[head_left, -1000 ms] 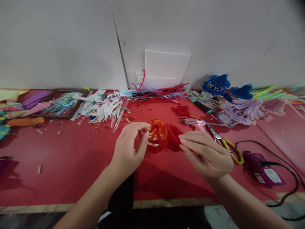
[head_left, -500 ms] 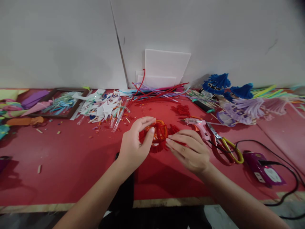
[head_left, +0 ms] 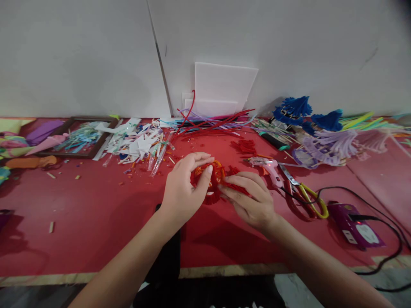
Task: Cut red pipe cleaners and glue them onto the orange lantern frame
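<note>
A round red and orange pipe-cleaner craft [head_left: 217, 172] sits between my hands above the red table. My left hand [head_left: 188, 182] curls round its left side, with the thumb across the front and the fingers over the top. At the right edge of the craft, my right hand [head_left: 248, 196] pinches a red fuzzy pipe-cleaner piece [head_left: 239, 187], partly hidden by the fingers. A pile of short red pieces [head_left: 245, 146] lies just beyond. Close to the right hand rests a pink glue gun [head_left: 271, 169], its nozzle pointing left.
Scissors with yellow and red handles [head_left: 310, 199] lie right of the glue gun. A cord runs to a purple power box [head_left: 356, 229]. Loose pipe cleaners [head_left: 215, 122], paper scraps [head_left: 141, 143] and a brown frame [head_left: 96, 149] line the back. A black phone-like object [head_left: 167, 256] overhangs the front edge.
My right hand has shifted slightly left, bringing its fingertips closer against the craft. My left hand keeps its hold, with the craft turned slightly. The camera view has moved a little.
</note>
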A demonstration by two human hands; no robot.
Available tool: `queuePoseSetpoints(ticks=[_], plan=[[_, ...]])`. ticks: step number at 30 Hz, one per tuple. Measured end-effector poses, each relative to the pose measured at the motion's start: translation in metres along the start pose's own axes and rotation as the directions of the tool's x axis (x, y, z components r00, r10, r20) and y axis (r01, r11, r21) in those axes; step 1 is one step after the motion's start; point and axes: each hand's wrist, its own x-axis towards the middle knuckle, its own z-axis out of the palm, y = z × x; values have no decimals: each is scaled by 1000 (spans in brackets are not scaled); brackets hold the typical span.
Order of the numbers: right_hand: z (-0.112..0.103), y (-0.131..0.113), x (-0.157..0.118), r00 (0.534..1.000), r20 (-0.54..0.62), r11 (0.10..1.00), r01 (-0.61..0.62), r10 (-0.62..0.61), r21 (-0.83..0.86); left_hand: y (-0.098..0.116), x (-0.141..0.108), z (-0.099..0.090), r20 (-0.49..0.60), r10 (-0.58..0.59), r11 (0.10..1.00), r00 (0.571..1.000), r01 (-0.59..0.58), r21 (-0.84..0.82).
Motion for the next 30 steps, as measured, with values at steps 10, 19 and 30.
queuePoseSetpoints(ticks=[10,19,30], plan=[[4,2,-4,1000,-7,1000,-18,18,11,1,-1,3,-9,9,1000,1000,-9,7],[5,1,-4,999,37,999,-33,33,-5,-2,2,1,-24,10,998,1000,-8,62],[6,0,-5,999,41,999,-10,12,-50,-1,0,2,-23,18,998,1000,-17,65]])
